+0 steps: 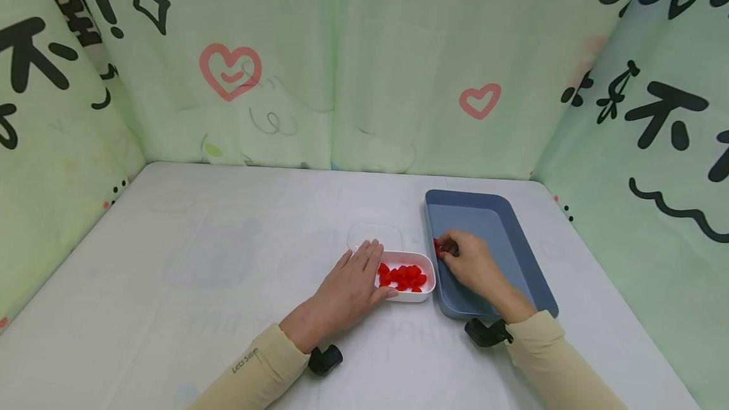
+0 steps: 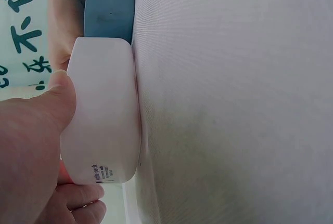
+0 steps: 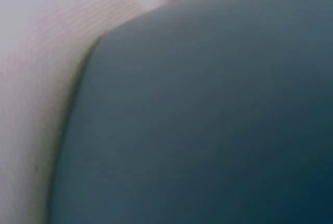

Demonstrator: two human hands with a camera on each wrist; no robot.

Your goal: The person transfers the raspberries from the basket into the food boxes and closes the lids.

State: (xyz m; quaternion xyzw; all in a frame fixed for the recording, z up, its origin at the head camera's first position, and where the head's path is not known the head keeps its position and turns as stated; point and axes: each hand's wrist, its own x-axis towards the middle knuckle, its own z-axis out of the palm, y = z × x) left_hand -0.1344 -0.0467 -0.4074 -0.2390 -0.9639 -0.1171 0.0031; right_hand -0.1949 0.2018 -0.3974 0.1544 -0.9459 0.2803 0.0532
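Observation:
A small white container (image 1: 424,288) holding several red pieces (image 1: 402,276) stands just left of a blue tray (image 1: 521,239). My left hand (image 1: 355,277) holds the container's near-left corner, fingers along its left side and thumb on the front wall. In the left wrist view the thumb (image 2: 49,109) presses the white container (image 2: 104,115). My right hand (image 1: 464,261) is inside the tray near its left wall, pinching a red piece (image 1: 437,247) at its fingertips. The right wrist view shows only the blurred blue tray (image 3: 208,120).
A clear lid (image 1: 374,233) lies flat just behind the container. The white table (image 1: 199,258) is walled on three sides by green printed cloth (image 1: 370,68). The blue tray (image 2: 109,11) shows beyond the container in the left wrist view.

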